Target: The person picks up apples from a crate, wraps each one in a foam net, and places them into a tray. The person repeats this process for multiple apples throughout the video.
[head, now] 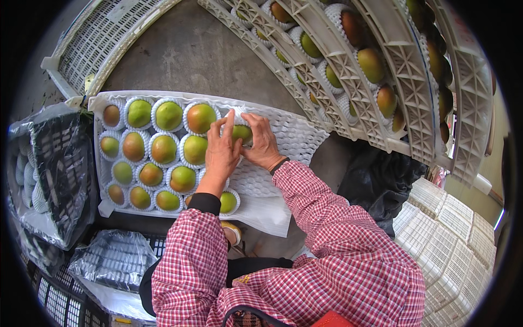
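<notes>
Both hands are at one green mango [242, 133] in a white foam net sleeve, at the right end of rows of sleeved fruit. My left hand [222, 149] has its fingers around the near left side of it. My right hand [260, 141] grips its right side, fingertips on the sleeve's upper rim. The other green and reddish mangoes [164, 149] stand upright in foam nets in a shallow white tray [96, 163]. White foam netting [294, 139] covers the tray's right part, with a smooth foam sheet [265, 212] hanging over the near edge.
Stacked white plastic crates [327, 61] with sleeved mangoes stand at the upper right. A white crate [110, 36] is at the upper left. Black crates wrapped in clear plastic [53, 175] stand at the left. More white crates [445, 245] are stacked at the right, near black plastic sheeting [372, 180].
</notes>
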Available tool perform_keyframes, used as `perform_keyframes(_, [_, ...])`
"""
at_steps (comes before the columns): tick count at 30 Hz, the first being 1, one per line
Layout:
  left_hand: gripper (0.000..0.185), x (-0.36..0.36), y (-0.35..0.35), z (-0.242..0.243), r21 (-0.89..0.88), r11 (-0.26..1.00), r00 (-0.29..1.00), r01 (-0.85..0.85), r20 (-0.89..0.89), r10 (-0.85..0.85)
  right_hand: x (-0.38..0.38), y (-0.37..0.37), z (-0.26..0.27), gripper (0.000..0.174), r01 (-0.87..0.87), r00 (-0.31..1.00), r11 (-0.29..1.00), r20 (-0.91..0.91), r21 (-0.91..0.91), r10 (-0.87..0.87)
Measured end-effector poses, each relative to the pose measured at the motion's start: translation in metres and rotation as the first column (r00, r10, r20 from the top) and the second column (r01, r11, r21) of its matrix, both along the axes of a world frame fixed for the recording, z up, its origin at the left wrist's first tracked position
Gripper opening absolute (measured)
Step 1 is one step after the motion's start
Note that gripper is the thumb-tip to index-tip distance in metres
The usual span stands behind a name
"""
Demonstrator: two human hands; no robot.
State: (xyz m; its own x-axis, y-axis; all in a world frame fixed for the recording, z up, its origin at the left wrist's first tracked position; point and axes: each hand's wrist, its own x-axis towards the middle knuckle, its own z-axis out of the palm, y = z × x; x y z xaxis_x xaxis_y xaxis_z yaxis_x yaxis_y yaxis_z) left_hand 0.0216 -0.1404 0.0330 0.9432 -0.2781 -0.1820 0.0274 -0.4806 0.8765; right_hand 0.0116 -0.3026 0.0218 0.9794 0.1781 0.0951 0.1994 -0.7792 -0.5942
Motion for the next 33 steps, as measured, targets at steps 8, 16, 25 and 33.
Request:
perform_keyframes(8, [0.084,0.009,0.004,-0.01,-0.03,0.996,0.997,0.081,-0.007,-0.081,0.004,-0.014,0.006,0.091,-0.104,0.987,0.992,-0.115,0.07,0.112])
perform_keyframes(16, [0.085,-0.006,-0.008,-0.011,0.075,0.996,0.994,-0.038,0.106,0.03,0.022,-0.025,0.009,0.085,-0.218,0.94,0.957,-0.223,0.192,0.259])
perform_keyframes(25, [0.082,-0.001,-0.013,-0.008,0.075,0.996,0.998,-0.055,-0.015,0.056,0.04,-0.031,0.003,0.085,-0.15,0.864,0.948,-0.428,0.282,0.264])
perform_keyframes(33, [0.08,0.002,-0.001,-0.026,-0.035,0.999,0.991,-0.018,-0.133,0.013,0.046,-0.028,-0.002,0.088,-0.093,0.833,0.965,-0.511,0.246,0.21])
